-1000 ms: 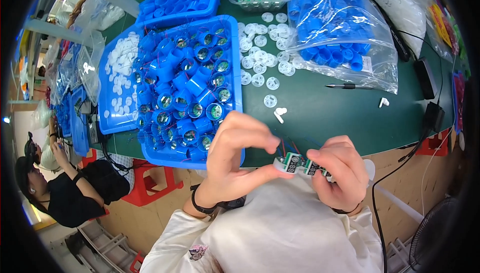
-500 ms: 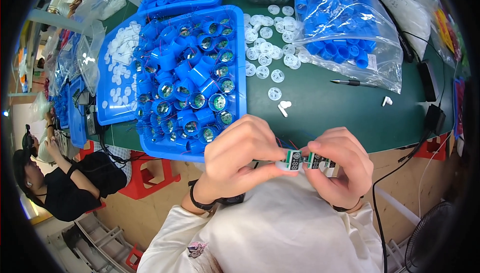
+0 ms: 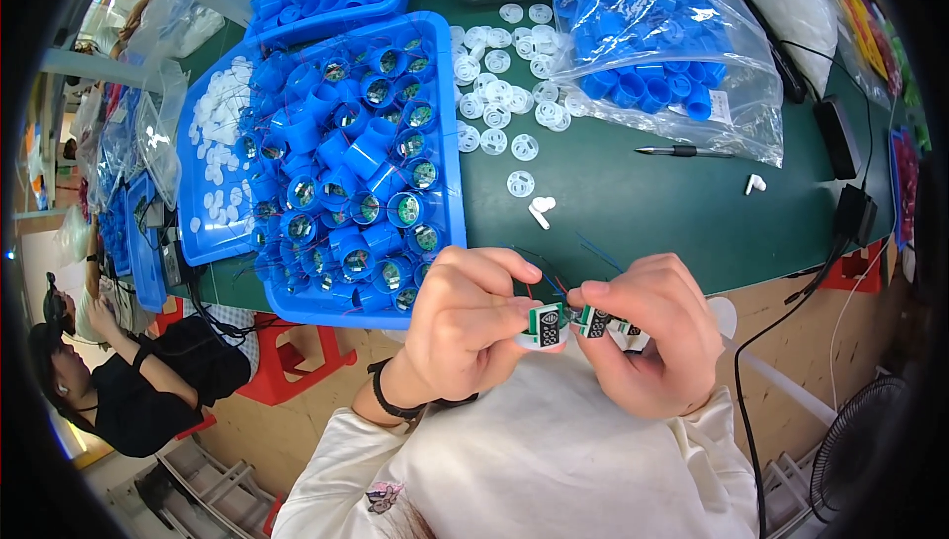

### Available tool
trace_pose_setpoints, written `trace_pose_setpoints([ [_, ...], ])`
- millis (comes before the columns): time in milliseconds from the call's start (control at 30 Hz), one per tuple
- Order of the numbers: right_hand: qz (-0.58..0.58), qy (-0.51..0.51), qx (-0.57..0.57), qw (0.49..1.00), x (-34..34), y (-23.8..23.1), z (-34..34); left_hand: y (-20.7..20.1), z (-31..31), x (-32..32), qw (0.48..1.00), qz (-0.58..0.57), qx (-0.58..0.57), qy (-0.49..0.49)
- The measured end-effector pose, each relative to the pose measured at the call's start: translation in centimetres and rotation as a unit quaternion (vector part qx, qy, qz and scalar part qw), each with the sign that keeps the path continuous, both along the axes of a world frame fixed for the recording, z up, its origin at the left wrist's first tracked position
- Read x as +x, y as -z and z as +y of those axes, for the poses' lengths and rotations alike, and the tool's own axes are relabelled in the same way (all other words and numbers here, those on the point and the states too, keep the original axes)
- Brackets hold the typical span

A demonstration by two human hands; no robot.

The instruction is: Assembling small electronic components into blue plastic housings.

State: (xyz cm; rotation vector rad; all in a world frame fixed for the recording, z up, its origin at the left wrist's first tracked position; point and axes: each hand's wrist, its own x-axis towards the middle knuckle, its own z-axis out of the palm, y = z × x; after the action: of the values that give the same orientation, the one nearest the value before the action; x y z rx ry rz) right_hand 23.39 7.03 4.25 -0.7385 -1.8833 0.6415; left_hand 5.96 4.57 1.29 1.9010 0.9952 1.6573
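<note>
In front of my chest, my left hand point(image 3: 467, 316) pinches a small green circuit board point(image 3: 547, 327) with a black display face. A whitish round plastic piece sits against its lower edge. Close beside it, my right hand point(image 3: 657, 336) is closed on similar display boards point(image 3: 595, 322), at least two in a row; the fingers cover part of them. Thin red and blue wires rise from between the hands. Whether the boards of the two hands touch, I cannot tell. Both hands are just off the near edge of the green table point(image 3: 593, 227).
A blue tray point(image 3: 450, 134) of blue cups with circuit boards and wires stands left. White discs lie in another blue tray point(image 3: 203, 242). Clear rings point(image 3: 494, 114), earbuds point(image 3: 541, 211), a pen point(image 3: 682, 151) and a bag of blue cups point(image 3: 682, 44) are beyond. A seated person point(image 3: 148, 361) is left.
The view has shifted slightly, so the table things appear further left. In my left hand the board is tilted differently, and its gap from the right-hand boards looks slightly changed. Both hands keep their grip.
</note>
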Motion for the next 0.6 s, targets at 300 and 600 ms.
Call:
trace_pose_setpoints([
  [300, 0.019, 0.122, -0.019, 0.992, -1.2, 1.3, -1.0, 0.2, 0.5, 0.7, 0.992, 0.112, 0.006, -0.055],
  [600, 0.076, 0.366, -0.069, 0.925, 3.0, 0.9, -0.8, 2.1, 2.0, 3.5, 0.975, 0.201, 0.018, -0.092],
])
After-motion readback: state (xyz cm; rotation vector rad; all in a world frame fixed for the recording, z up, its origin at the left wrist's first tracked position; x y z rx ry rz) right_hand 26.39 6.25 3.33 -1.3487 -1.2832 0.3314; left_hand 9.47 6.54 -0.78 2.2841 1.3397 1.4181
